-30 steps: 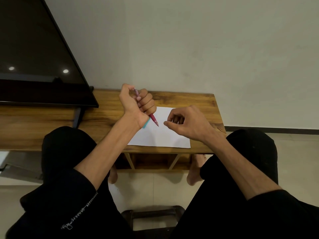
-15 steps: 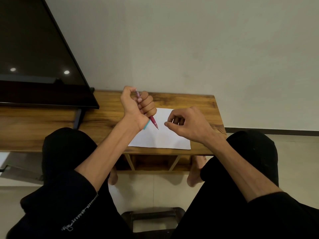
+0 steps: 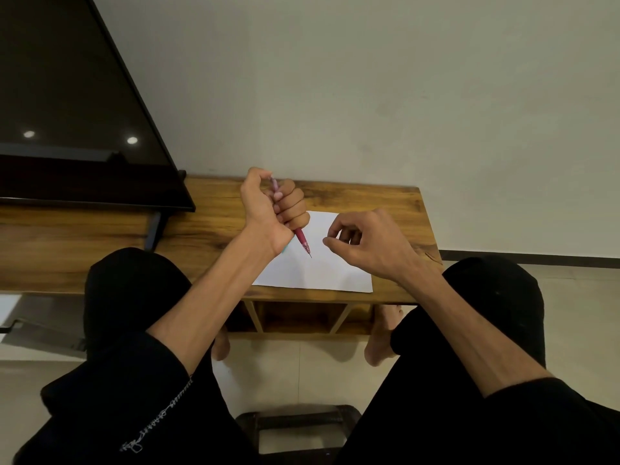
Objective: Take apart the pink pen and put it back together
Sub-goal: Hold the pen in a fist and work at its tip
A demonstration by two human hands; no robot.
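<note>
My left hand (image 3: pixel 273 209) is closed in a fist around the pink pen (image 3: pixel 301 237), above the left edge of the white sheet of paper (image 3: pixel 318 270). The pen's tip points down and to the right, and its pale upper end sticks out above my fingers. A bit of teal shows under the heel of that hand. My right hand (image 3: pixel 365 245) hovers over the right side of the paper, thumb and forefinger pinched together, a short gap from the pen tip. Whether it holds a small part I cannot tell.
The paper lies on a low wooden table (image 3: pixel 385 203) against a pale wall. A dark TV screen (image 3: pixel 77 122) stands at the left on a longer wooden unit. My knees in black trousers flank the table. A dark stool (image 3: pixel 298 427) sits on the floor below.
My left hand has tilted the pen slightly and its tip now points further down toward the paper. My right hand has stayed close by, pinched, and shifted a little to the right.
</note>
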